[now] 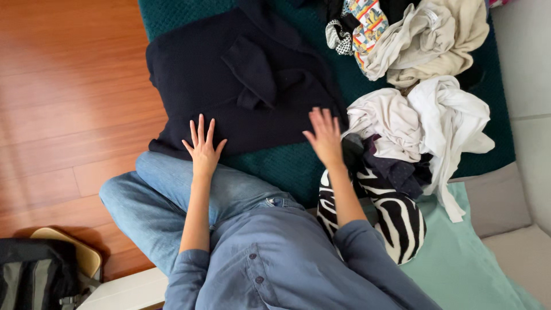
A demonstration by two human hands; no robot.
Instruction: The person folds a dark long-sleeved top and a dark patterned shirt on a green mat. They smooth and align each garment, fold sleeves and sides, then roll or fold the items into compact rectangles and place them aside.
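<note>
1. Both hands lie flat and open, gripping nothing: left hand point(203, 150) and right hand point(325, 136) press the navy garment point(241, 86), apparently to smooth its fold.
2. It lies on the teal bedcover point(287, 166), above the person's knee.
3. A laundry heap point(425, 109) and a zebra-striped cloth point(396, 215) crowd the right side.

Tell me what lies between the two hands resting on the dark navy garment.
In the head view, only the lower part of the dark navy garment spans between the left hand and right hand; nothing else lies there.
</note>
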